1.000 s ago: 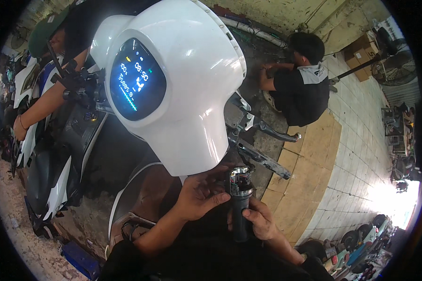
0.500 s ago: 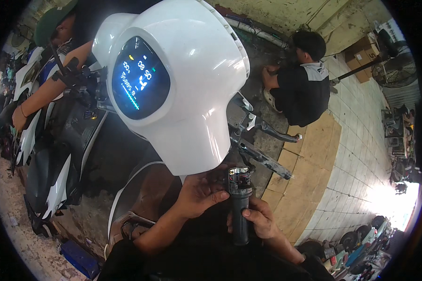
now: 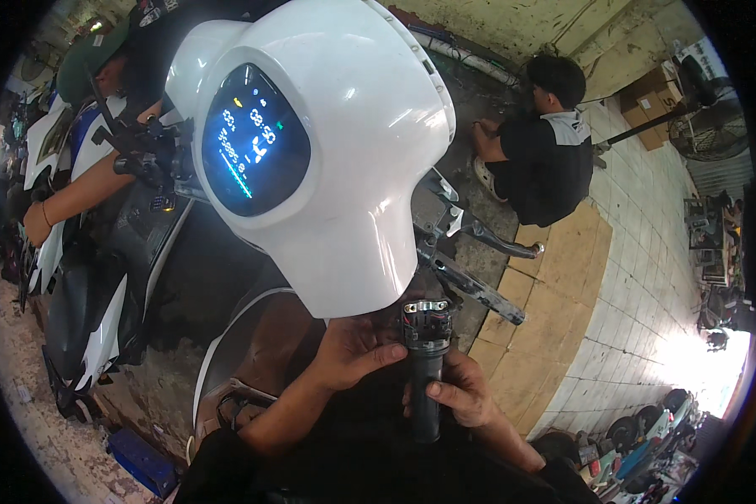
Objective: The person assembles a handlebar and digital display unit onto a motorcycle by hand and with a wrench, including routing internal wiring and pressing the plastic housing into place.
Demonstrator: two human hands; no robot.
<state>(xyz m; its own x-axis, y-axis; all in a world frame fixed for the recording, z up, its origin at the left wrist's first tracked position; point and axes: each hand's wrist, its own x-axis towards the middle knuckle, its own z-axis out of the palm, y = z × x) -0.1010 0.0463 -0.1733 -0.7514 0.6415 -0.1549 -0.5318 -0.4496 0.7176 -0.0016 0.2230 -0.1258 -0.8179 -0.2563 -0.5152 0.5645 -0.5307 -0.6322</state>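
A repair yard with tiled floor (image 3: 647, 277). The right hand (image 3: 462, 391) wraps its fingers around a black handlebar grip (image 3: 426, 395), thumb pressed on it. The left hand (image 3: 353, 349), fingers together, touches the grip's top, just beneath a white scooter cowl (image 3: 361, 143)

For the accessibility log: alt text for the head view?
Both hands work a black handlebar grip below a scooter's white handlebar cover: right hand wraps it, left hand touches its top. Another person crouches beyond on the pavement.
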